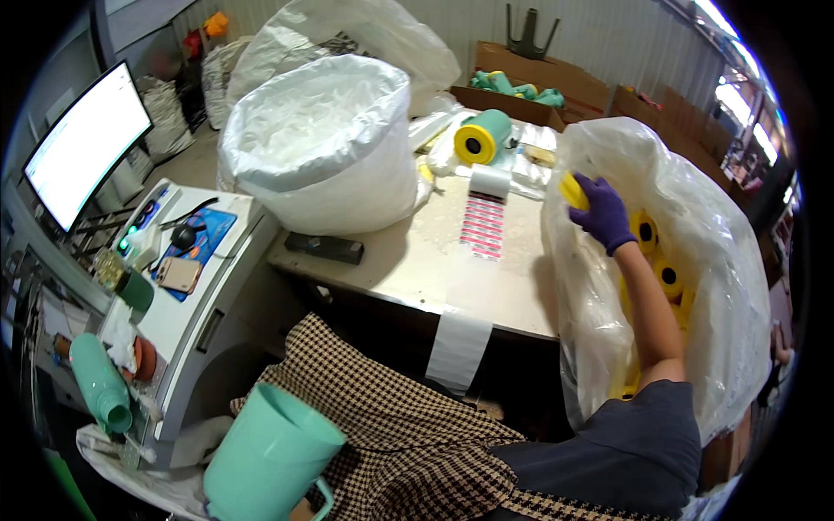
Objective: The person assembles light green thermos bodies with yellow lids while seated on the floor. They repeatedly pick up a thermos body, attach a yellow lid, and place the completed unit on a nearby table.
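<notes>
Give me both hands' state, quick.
Left hand: not in view.
Right hand: gloved, closed on a yellow spool at the clear plastic bag.

The right arm stretches forward and up at the right of the scene, its forearm bare below a dark short sleeve. The right hand [602,213], in a purple glove, curls its fingers closed. The left hand is out of sight.
</notes>
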A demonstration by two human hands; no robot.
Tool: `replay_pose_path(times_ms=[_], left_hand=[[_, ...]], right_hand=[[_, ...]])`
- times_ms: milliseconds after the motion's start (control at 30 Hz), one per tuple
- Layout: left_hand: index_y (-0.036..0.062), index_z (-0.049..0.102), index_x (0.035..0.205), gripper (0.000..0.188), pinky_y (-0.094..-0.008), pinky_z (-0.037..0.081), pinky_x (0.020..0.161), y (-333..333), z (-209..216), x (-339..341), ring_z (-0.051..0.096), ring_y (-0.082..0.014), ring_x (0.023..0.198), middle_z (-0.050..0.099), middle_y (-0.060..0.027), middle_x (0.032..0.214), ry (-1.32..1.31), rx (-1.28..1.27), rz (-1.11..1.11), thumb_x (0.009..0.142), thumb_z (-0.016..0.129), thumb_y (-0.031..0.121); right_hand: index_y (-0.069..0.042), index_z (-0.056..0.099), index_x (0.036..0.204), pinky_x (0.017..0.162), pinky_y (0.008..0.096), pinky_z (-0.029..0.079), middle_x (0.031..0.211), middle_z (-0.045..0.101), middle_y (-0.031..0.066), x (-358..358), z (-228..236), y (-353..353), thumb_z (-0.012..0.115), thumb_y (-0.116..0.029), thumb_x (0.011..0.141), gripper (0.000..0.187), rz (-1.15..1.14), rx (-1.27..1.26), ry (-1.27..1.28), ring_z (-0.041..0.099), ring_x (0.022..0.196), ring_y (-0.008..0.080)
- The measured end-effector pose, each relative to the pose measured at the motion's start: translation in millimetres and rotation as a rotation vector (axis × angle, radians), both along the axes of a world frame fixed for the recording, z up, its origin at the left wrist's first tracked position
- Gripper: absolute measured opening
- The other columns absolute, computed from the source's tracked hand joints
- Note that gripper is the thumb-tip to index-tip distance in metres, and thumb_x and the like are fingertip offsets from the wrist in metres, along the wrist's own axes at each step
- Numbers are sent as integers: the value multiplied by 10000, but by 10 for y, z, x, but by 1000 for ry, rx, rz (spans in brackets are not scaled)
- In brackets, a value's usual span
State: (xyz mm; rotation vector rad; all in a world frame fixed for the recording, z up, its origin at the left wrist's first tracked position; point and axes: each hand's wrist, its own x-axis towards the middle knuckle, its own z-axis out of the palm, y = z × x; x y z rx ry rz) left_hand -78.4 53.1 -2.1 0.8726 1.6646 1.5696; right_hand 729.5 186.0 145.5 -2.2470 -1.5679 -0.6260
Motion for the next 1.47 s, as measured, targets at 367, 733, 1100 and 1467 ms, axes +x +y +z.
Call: replay_pose_path(times_ms=[367,733,1100,1467], left_hand=[[85,579,1281,418,-400,538,946,371,-95,1202,651,-237,1089,658,-90,1227,-713,187,72,1067,396,394],[65,565,1314,477,-376,554,893,164,73,1180,649,-204,1106,643,-94,1258,-342,199,119,1079,376,435],[-8,571,1175,328,-361,455,948,46,364,1310,576,-227,1044,573,-98,1096,406,264,93,1018,496,271],[69,488,1473,607,-475,414,1127,636,-360,1269,533,-307,1319,550,-136,1465,-932,446,-416,1062,375,501]], right_hand=[[82,394,1510,932,402,439,1206,589,181,-3828,-902,610,454,-586,1019,831,1472,194,938,536,989,286],[61,428,1490,899,394,478,1192,636,159,-4032,-1061,423,332,-584,1059,782,1564,178,915,587,964,270],[83,392,1505,1131,404,373,1426,533,210,-4008,-1409,149,349,-471,1079,700,1408,-36,1510,525,1301,294],[-84,367,1565,1184,417,302,1423,510,126,-3298,-1284,524,382,-503,1060,657,1001,-41,1600,455,1379,267]])
